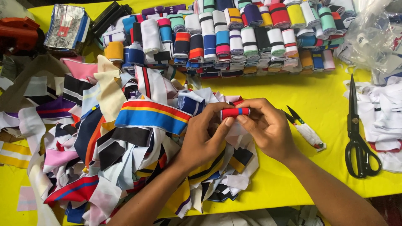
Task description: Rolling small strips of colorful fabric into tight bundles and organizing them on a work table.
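A small rolled strip of ribbed fabric [234, 111], red with a blue band, sat between both hands just above the near edge of a loose heap of striped fabric strips [104, 146], about the middle of the desk [318, 100]. The left hand [205, 136] was curled around the roll's left end, thumb pressed up against its underside and fingers wrapped over the top. The right hand [268, 125] was closed on the roll's right end, fingertips pinching it from above and thumb beneath; how tightly the roll was wound could not be made out, as the fingers hid most of it. Directly left of the hands, a wide strip [153, 115] in blue, red and yellow lay across the top of the heap, touching the left hand's knuckles. To the right of the right hand, a small pair of thread snips [305, 127] with a cloth-wrapped handle lay on the yellow desk, close by but apart from the wrist. Farther right, large black scissors [358, 134] lay lengthwise, blades pointing away, beside a pile of mostly white strips [383, 113]. Across the far side of the desk, rows of finished fabric rolls [234, 37] in many striped colours were stacked tightly side by side. A crumpled clear plastic bag [372, 33] sat at the far right corner.
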